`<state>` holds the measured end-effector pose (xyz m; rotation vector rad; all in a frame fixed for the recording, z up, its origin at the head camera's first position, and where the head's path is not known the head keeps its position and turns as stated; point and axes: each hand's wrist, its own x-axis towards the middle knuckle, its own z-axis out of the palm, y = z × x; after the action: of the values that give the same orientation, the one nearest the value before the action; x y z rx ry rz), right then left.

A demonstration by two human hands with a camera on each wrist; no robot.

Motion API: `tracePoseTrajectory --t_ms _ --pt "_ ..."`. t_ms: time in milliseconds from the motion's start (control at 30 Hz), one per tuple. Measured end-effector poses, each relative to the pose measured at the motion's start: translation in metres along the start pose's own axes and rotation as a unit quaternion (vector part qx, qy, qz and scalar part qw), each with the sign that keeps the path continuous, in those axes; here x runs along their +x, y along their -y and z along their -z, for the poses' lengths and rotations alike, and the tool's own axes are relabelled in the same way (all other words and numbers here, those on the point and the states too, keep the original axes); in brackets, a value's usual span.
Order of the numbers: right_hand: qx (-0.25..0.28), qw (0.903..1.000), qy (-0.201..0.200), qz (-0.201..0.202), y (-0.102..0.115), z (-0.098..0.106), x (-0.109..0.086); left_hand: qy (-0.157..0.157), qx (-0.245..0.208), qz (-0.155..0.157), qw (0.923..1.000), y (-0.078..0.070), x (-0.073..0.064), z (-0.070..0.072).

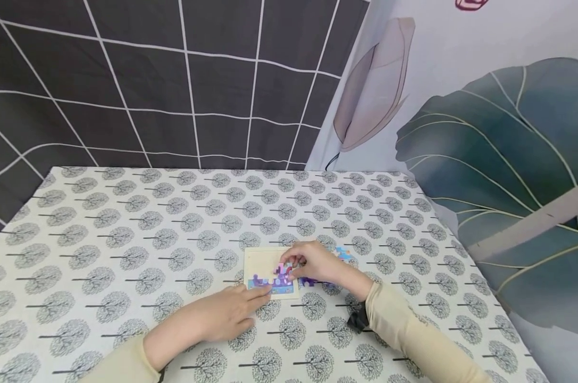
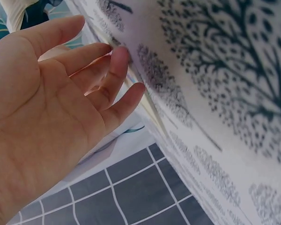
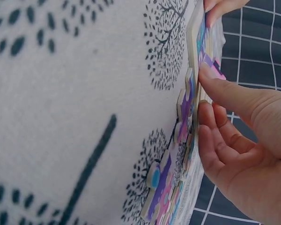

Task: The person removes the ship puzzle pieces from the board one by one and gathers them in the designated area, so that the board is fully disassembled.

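Note:
A cream wooden puzzle tray (image 1: 257, 258) lies on the table with a row of joined purple and blue jigsaw pieces (image 1: 260, 284) along its near side. My left hand (image 1: 227, 313) reaches in from the left, its forefinger resting on those pieces. In the left wrist view the fingers are relaxed and slightly bent, with nothing in the palm. My right hand (image 1: 315, 261) is over the tray's right part. There it pinches a purple and pink jigsaw piece (image 3: 216, 70) between thumb and fingers, tilted up from the tray in the right wrist view; the fingertips are partly hidden behind it.
Loose jigsaw pieces (image 3: 161, 190) lie on the cloth to the right of the tray, some overlapping, partly under my right wrist. A tree-print tablecloth (image 1: 174, 229) covers the table. Behind hangs a dark grid-patterned curtain (image 1: 222, 85), with a leaf-print cloth (image 1: 499, 133) at the right.

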<state>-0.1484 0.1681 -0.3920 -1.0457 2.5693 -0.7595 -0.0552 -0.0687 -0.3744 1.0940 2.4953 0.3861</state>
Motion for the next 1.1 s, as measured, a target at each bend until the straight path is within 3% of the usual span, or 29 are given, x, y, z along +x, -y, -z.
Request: tracePoseTrajectory --t_ms 367,633,800,1100 --pt "0.008 0.9997 -0.004 0.023 0.003 -0.006 -0.005 -0.026 0.01 -0.008 0.9996 0.001 -0.007 0.002" --pt "0.013 0.9979 -0.029 0.055 0.0 -0.009 -0.012 -0.01 0.015 -0.003 0.9998 0.003 -0.003 0.004" --pt "0.049 0.9967 -0.033 0.055 -0.004 -0.01 -0.014 -0.002 0.007 0.0 1.0 0.004 -0.002 0.004" --pt "0.049 0.9967 -0.043 0.049 -0.007 -0.005 -0.02 -0.005 0.004 0.0 1.0 0.005 -0.002 0.003"
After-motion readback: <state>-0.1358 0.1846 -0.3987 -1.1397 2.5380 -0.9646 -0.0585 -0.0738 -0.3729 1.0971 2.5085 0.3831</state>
